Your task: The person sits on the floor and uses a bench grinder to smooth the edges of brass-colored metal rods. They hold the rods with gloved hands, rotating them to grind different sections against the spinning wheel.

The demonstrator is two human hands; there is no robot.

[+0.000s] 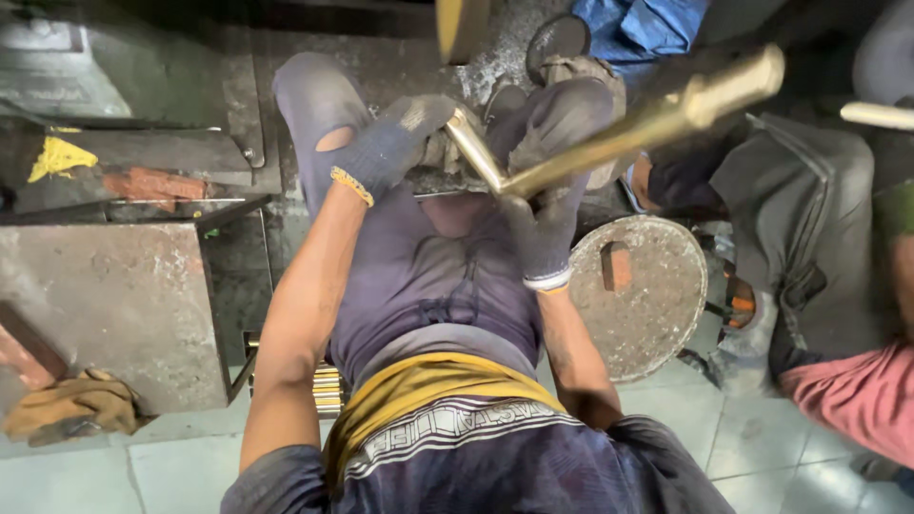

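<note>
Grimy pale floor tiles [685,428] run under a dusty grey metal box [114,305] at far left, with a crumpled tan cloth [71,407] at its foot and a yellow triangular scrap [59,155] above. Left hand [386,148], in a dark knit glove, is wrapped around one end of a bent golden brass rod [609,133]. Right hand [543,228], gloved too, clasps the rod at its bend, above the knees. A round gritty disc [657,314] bearing a small brick [616,266] sits right.

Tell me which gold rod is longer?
The gold rod slanting up to the right from the right hand is longer. The other rod, by the left hand, is short.
</note>
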